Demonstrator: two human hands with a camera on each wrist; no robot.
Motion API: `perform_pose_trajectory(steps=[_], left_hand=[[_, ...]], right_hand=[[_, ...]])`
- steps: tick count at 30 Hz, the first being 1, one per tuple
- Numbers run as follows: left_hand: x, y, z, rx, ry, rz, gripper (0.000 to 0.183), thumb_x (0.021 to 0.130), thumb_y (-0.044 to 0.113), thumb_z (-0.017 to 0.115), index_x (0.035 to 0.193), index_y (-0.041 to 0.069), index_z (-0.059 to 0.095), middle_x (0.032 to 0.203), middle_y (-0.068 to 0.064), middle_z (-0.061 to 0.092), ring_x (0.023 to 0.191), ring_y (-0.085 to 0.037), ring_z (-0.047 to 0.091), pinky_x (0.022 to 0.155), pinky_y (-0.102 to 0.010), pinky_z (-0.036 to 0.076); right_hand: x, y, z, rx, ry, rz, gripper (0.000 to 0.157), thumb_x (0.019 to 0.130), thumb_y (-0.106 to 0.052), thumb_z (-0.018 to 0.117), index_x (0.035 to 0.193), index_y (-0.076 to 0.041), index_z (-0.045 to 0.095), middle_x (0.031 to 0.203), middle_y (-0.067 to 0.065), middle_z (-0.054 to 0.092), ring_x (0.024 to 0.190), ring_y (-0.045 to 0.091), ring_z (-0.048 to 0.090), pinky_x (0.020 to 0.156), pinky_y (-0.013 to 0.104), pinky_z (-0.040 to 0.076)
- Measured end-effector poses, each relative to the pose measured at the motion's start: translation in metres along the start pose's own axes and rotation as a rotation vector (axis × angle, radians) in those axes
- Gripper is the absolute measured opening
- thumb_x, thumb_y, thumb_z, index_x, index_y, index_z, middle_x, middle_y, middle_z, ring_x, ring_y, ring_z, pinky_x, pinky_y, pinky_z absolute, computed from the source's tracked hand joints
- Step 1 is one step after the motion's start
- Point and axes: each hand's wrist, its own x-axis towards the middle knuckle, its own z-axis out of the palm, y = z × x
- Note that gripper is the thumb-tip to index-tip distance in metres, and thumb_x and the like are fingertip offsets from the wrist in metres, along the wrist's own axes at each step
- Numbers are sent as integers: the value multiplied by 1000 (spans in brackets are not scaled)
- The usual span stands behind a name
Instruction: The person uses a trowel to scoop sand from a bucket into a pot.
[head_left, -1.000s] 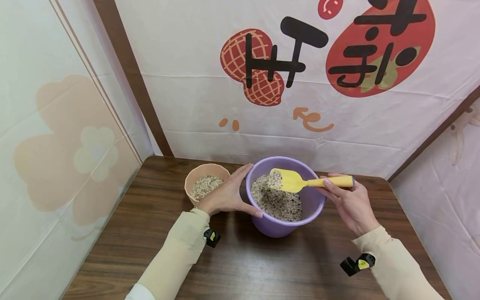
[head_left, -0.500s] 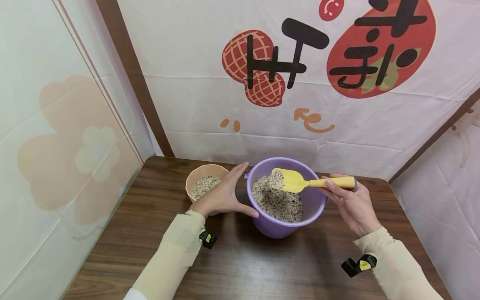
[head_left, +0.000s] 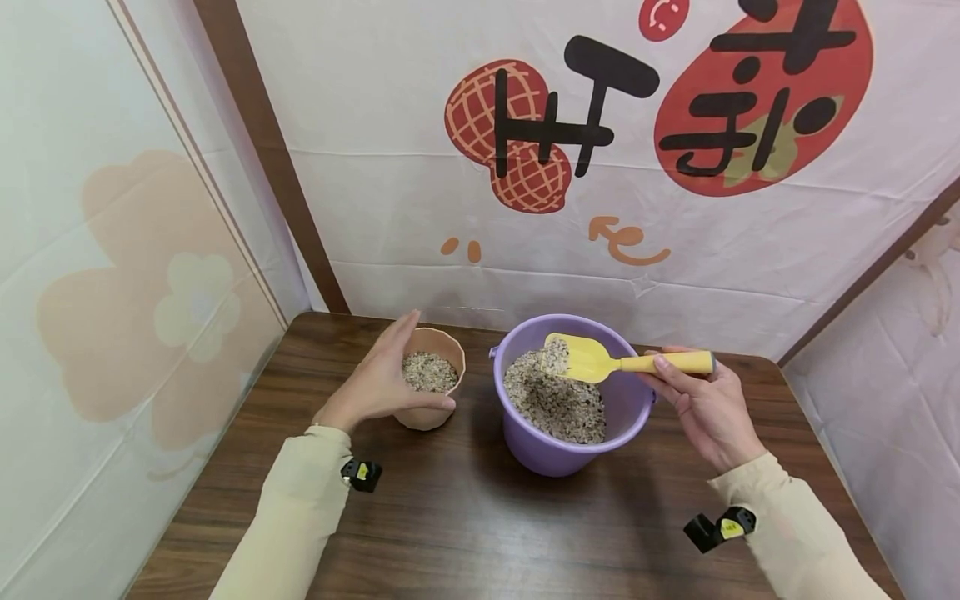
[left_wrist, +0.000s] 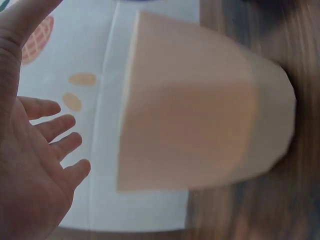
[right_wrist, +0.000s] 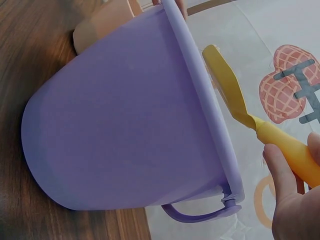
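My right hand grips the handle of a yellow toy shovel; its blade, with some speckled grit on it, is over a purple bucket. Speckled grit partly fills that bucket. On the left stands a peach faceted pot, also with grit inside. My left hand is at the pot's left side, thumb and fingers spread around it. In the left wrist view the open palm faces the peach pot, a gap showing between them.
Both containers stand on a dark wooden table. A printed white cloth hangs right behind the table's back edge. The bucket's purple handle hangs at its side in the right wrist view.
My left hand has left the purple bucket's rim and moved left to the peach pot, which is now more visible. My right hand and the shovel have stayed nearly still.
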Motion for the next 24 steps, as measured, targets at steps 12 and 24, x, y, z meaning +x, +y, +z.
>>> perform_pose_trajectory(steps=[12, 24], left_hand=[[-14, -43, -2, -54, 15, -96, 141, 61, 56, 95, 162, 2, 12, 167, -18, 14, 152, -38, 15, 118, -60, 23], [-18, -62, 8, -122, 30, -132, 132, 66, 51, 94, 162, 3, 16, 165, -20, 19, 150, -40, 22, 117, -60, 26]], right_hand=[[0, -3, 2, -33, -2, -2, 15, 96, 10, 60, 108, 8, 69, 108, 16, 72, 105, 27, 71, 98, 40, 50], [1, -4, 1, -30, -12, -2, 18, 96, 12, 59, 106, 3, 73, 109, 16, 72, 104, 28, 72, 98, 41, 50]])
